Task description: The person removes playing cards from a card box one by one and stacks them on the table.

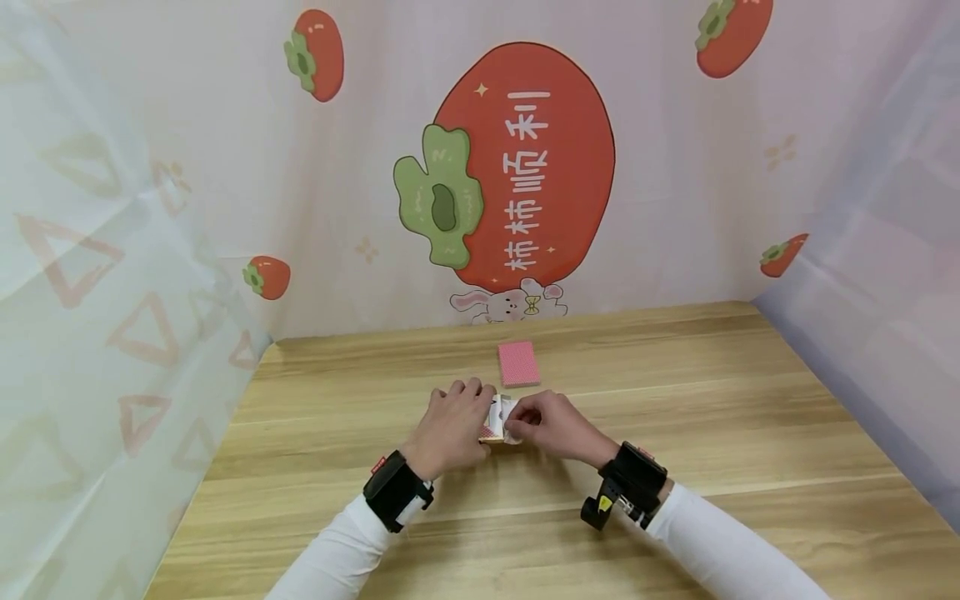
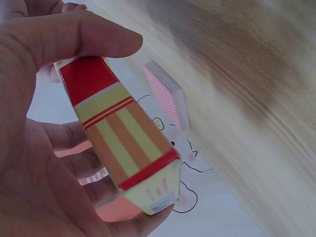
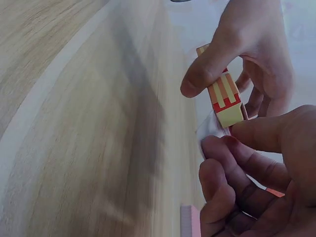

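My left hand (image 1: 453, 421) holds a small card box (image 2: 123, 133) with red, orange and cream stripes. Its thumb lies along one narrow side, and the fingers curl round the other. At the end of the box away from the left palm, my right hand (image 3: 256, 168) pinches a thin white piece (image 3: 212, 126) between thumb and fingers. Whether that piece is a flap of the box or a separate sheet is unclear. Beyond both hands lies a deck of cards (image 1: 519, 364) with a pink-red patterned back, flat on the table and touched by neither hand.
The wooden table (image 1: 337, 400) extends on both sides of the hands. A pale cloth backdrop (image 1: 645, 208) with persimmon pictures rises behind its far edge. Pale sheets (image 1: 90, 333) hang along the left and right sides.
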{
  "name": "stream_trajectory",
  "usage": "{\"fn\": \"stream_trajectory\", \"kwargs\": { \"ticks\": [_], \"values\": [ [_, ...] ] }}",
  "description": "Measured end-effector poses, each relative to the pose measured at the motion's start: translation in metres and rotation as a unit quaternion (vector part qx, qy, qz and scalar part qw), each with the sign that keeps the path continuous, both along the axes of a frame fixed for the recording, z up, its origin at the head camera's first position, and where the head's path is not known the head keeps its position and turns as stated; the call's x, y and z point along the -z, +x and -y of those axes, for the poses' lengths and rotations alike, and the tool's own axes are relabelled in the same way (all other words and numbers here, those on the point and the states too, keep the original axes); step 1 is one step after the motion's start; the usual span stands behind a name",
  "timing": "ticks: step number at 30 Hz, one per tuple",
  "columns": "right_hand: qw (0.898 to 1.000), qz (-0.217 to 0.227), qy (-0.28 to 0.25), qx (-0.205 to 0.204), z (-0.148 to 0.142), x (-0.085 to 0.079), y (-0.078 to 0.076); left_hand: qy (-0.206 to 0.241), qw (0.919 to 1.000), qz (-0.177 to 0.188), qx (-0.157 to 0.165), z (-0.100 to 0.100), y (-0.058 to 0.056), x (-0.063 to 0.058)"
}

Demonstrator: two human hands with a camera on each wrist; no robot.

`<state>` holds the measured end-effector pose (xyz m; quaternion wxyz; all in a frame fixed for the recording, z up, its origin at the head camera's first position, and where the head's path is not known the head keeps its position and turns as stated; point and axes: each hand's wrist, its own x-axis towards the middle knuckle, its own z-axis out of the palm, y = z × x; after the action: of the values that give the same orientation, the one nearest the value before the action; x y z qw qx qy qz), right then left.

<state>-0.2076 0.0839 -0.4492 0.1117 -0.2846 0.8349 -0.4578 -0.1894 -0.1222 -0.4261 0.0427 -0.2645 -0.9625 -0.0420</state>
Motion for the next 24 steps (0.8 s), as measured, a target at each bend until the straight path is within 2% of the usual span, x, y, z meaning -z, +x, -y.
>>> {"fn": "stream_trajectory", "kwargs": {
  "ticks": [5, 12, 20, 24],
  "values": [
    [1.000, 0.026, -0.006, 0.010, 0.002, 0.001, -0.002, 0.003, 1.0000, -0.004, 0.005, -0.001, 0.000, 0.001],
    [0.999, 0.027, 0.012, 0.039, 0.007, -0.001, -0.004, -0.003, 0.9999, -0.008, 0.009, -0.002, 0.000, 0.001],
    [0.996, 0.056, 0.005, 0.064, 0.011, -0.003, -0.007, -0.001, 0.9997, -0.020, 0.013, -0.003, 0.000, 0.000],
    [0.996, 0.049, 0.010, 0.076, 0.011, -0.002, -0.007, -0.006, 0.9996, -0.024, 0.015, -0.003, 0.001, -0.001]
  ]
}}
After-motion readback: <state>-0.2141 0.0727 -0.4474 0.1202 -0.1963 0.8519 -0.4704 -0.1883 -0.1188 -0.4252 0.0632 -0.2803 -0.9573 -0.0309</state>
